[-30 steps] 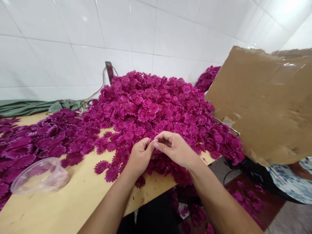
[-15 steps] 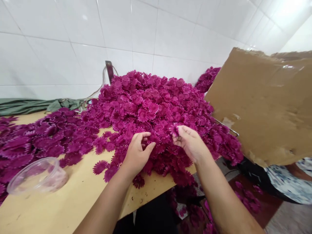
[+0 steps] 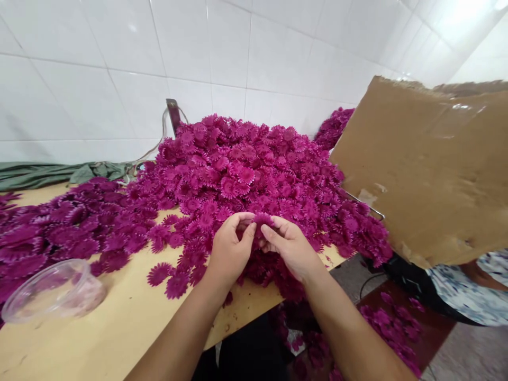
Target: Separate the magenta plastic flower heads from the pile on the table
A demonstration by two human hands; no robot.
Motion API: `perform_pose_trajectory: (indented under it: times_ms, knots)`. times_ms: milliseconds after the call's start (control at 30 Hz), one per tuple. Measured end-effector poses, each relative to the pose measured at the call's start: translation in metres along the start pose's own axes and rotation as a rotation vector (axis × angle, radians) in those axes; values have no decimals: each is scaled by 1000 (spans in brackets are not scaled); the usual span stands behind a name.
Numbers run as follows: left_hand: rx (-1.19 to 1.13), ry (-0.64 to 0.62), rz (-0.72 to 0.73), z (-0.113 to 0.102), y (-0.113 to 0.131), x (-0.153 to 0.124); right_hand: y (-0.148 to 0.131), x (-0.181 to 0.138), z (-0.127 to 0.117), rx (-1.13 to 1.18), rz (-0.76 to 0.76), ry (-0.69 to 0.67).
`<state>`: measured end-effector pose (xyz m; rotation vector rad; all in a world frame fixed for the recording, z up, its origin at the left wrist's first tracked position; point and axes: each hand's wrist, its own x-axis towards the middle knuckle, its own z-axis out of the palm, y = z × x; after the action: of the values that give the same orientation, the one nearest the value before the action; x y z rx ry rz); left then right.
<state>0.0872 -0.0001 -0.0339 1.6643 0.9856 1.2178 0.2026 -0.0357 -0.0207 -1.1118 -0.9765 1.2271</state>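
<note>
A big heap of magenta fabric flower heads (image 3: 254, 169) covers the middle of a yellowish wooden table (image 3: 119, 328). My left hand (image 3: 229, 250) and my right hand (image 3: 290, 246) meet at the heap's near edge. Together they pinch one magenta flower head (image 3: 262, 219) between thumbs and fingertips, just above the pile. What lies under my palms is hidden.
A flatter spread of darker purple flower heads (image 3: 59, 233) lies at the left. A clear plastic tub (image 3: 51, 291) lies on its side near the front left. A cardboard sheet (image 3: 428, 164) stands at the right. Green cloth (image 3: 59, 172) lies along the tiled wall. Fallen flowers (image 3: 381, 323) dot the floor.
My right hand, which was apart and holding a flower head over the heap, has come back left to my left hand. Both now hold one flower head together.
</note>
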Motion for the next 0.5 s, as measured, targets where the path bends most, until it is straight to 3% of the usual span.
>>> perform_pose_trajectory:
  times_ms: [133, 300, 500]
  knots:
    - [73, 130, 113, -4, 1, -3, 2, 4, -4, -214, -157, 60]
    - [44, -18, 144, -7, 7, -5, 2, 8, -4, -355, -267, 102]
    - [-65, -81, 69, -4, 10, -1, 4, 9, -2, -272, -201, 116]
